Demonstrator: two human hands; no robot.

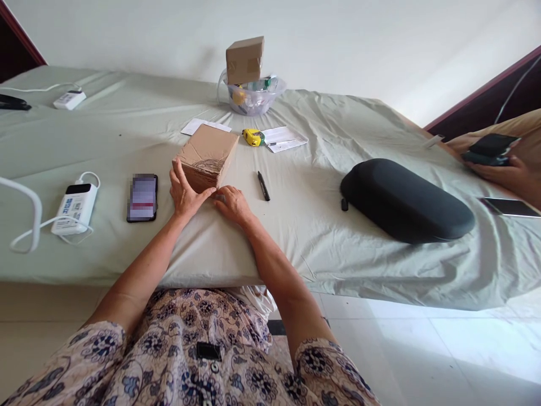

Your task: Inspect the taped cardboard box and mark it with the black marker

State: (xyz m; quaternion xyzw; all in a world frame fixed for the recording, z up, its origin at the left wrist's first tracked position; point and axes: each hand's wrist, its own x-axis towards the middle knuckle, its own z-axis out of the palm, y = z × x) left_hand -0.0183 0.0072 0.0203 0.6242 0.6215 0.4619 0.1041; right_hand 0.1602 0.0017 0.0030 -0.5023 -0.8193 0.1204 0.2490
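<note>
A brown cardboard box (210, 153) lies on the sheet-covered table (127, 135) in front of me. My left hand (183, 190) rests against the box's near left corner, fingers stretched up along its side and thumb pointing right. My right hand (232, 204) lies flat on the sheet just in front of the box, fingertips near the left thumb, holding nothing. A black pen (264, 185) lies just right of the box.
A phone (142, 197) and a white power bank (75, 207) with cable lie to the left. A black case (406, 198) sits right. A yellow tape measure (252, 137), papers (282, 138) and a bowl (252, 97) topped by a small box stand behind. Another person's hand (509, 172) holds a phone at far right.
</note>
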